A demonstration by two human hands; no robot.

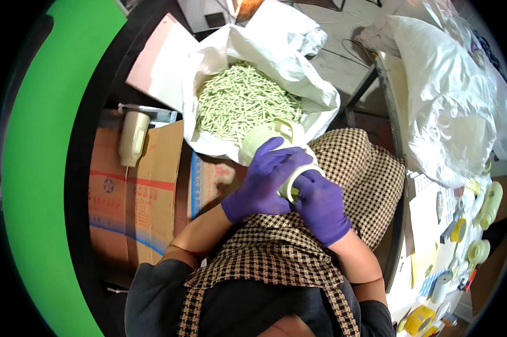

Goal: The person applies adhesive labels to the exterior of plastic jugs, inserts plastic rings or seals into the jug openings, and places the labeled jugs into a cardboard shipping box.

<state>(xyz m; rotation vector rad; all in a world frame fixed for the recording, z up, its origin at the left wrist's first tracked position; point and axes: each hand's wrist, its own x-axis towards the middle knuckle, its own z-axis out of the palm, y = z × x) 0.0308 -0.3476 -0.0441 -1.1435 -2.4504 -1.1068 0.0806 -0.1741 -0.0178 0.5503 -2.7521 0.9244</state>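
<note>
Both hands wear purple gloves and meet above my lap. My left hand point(267, 180) is wrapped round a pale green hollow plastic housing point(256, 139), which has a rectangular opening near its far end. My right hand point(325, 209) is closed at the near, ring-shaped end, its fingertips reaching into the round mouth. What those fingertips hold, if anything, is hidden. Just beyond the housing stands an open white bag point(318, 90), full of small pale green stick-like pieces point(242, 101).
A cream cylindrical tool with a thin shaft point(134, 135) is over cardboard boxes point(155, 194) at left. On the right, a cluttered table point(402, 247) carries a large clear plastic bag point(453, 106), papers, tape rolls and pale green parts point(491, 205). A green surface point(46, 146) borders the far left.
</note>
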